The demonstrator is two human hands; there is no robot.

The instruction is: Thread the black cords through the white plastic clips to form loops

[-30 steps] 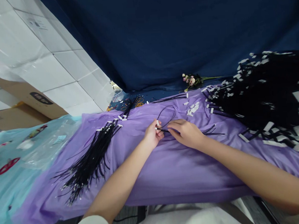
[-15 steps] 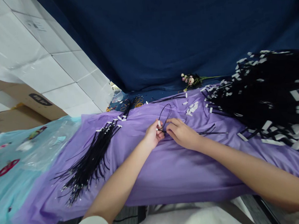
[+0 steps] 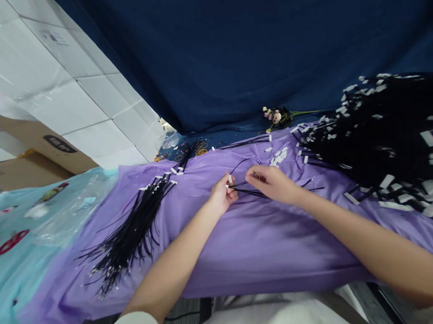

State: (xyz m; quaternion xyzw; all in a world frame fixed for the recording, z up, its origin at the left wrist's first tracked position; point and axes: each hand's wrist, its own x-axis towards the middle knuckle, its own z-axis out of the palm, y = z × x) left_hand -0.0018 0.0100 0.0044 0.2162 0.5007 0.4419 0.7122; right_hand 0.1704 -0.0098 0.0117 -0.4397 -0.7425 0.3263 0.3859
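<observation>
My left hand [image 3: 223, 196] is closed in a pinch on several thin black cords [image 3: 253, 192], with small white tags [image 3: 230, 179] showing at its fingertips. The cords stretch rightward from it, below my right hand, and their loose ends show beyond the wrist. My right hand [image 3: 272, 183] has its thumb and fingers curled together in a pinch a little way to the right. One thin black cord arcs from my left fingertips up and over to the right hand, which seems to grip it. The exact grip at its fingertips is partly hidden.
A bundle of black cords [image 3: 132, 230] with white tags lies on the purple cloth [image 3: 222, 259] at left. A bigger tagged heap [image 3: 376, 132] fills the right side. Loose white tags [image 3: 278, 156] and artificial flowers [image 3: 274, 115] lie behind my hands. Red-handled scissors [image 3: 12, 242] rest far left.
My right hand has moved slightly right and up, away from the left. The upright cord loop between the hands has flattened into a low arc. My left hand stays in place.
</observation>
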